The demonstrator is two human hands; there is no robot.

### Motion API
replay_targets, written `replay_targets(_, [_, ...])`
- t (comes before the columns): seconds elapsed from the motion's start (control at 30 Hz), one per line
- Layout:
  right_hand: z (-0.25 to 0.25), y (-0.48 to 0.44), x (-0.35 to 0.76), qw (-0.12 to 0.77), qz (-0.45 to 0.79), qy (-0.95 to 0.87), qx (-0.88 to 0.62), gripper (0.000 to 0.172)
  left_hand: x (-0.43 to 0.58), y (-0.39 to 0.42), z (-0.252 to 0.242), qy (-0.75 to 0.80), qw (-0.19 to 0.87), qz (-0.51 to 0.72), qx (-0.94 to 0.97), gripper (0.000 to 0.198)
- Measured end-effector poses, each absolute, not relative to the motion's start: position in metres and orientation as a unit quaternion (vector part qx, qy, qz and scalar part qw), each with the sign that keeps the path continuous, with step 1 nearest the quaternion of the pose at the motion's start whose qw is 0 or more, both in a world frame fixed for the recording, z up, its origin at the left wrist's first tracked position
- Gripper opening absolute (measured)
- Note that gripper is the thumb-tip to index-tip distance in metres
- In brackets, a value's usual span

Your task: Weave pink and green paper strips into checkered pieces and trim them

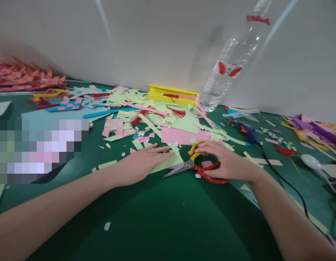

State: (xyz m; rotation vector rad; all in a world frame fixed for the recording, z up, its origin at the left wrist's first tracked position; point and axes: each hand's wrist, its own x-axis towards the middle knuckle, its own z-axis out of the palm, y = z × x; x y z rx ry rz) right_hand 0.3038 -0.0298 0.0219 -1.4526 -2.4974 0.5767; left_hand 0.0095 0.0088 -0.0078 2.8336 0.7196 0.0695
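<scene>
My left hand lies palm down with its fingers stretched out, resting over a pale green piece of paper among the scraps. To its right, my right hand has its fingers curled round the handles of a pair of scissors, one handle yellow and one red. The blades point left toward my left hand, slightly apart and close to the table. Just beyond both hands is a pink sheet with cut paper strips around it.
A tall clear bottle leans against the wall behind a yellow folded strip. At right lie a blue glue gun with a black cord, a white plastic spoon and purple strips. Orange folded paper stands at far left, near a woven paper piece.
</scene>
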Motion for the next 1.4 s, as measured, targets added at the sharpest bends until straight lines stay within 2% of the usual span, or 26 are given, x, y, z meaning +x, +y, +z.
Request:
replay_targets(0.57, [0.03, -0.033, 0.296, 0.072, 0.197, -0.856, -0.472, 0.04, 0.011, 0.008, -0.017, 0.248, 0.114, 0.033, 0.961, 0.071])
replay_targets(0.77, [0.03, -0.031, 0.299, 0.06, 0.184, -0.854, -0.483, 0.039, 0.009, 0.009, -0.013, 0.306, 0.144, 0.187, 0.922, 0.045])
replay_targets(0.9, [0.031, -0.031, 0.3, 0.052, 0.201, -0.844, -0.495, 0.04, -0.004, 0.016, -0.006, 0.201, 0.107, 0.133, 0.965, 0.036])
replay_targets(1.13, [0.028, -0.033, 0.3, 0.055, 0.207, -0.838, -0.503, 0.041, -0.008, 0.016, -0.019, 0.202, 0.029, 0.113, 0.973, 0.043])
replay_targets(1.4, [0.019, -0.036, 0.287, 0.091, 0.209, -0.849, -0.477, 0.046, -0.001, 0.017, -0.02, 0.189, 0.037, 0.138, 0.971, 0.046])
